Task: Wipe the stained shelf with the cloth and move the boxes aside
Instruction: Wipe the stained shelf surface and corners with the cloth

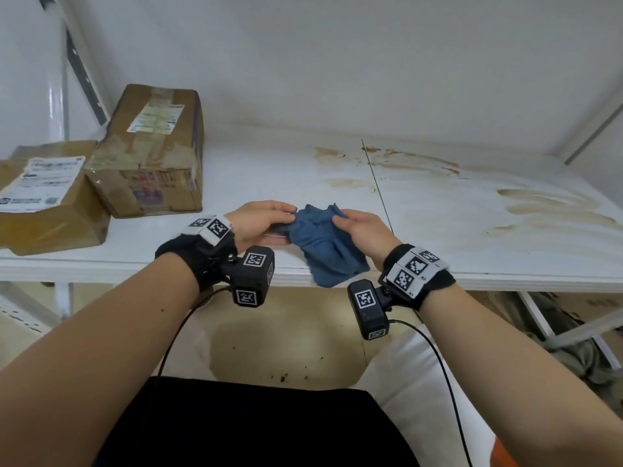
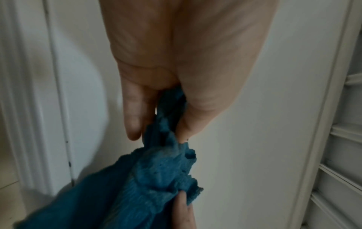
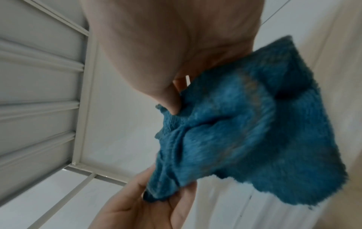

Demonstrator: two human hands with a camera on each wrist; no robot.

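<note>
A crumpled blue cloth [image 1: 323, 244] hangs between both hands just above the front edge of the white shelf [image 1: 269, 176]. My left hand [image 1: 266, 220] pinches its left side; the left wrist view shows thumb and fingers closed on the cloth [image 2: 166, 167]. My right hand [image 1: 357, 230] pinches the right side, with the cloth [image 3: 245, 131] draping below it in the right wrist view. Brown stains [image 1: 414, 163] streak the shelf's middle and right. Two cardboard boxes stand at the left: a tall one [image 1: 151, 153] and a flatter one [image 1: 50, 203].
A white wall [image 1: 337, 62] backs the shelf, with metal uprights at the left [image 1: 81, 69] and right [image 1: 593, 129]. A seam [image 1: 377, 183] runs across the shelf. Below are a tiled floor [image 1: 286, 348] and clutter at lower right [image 1: 573, 338].
</note>
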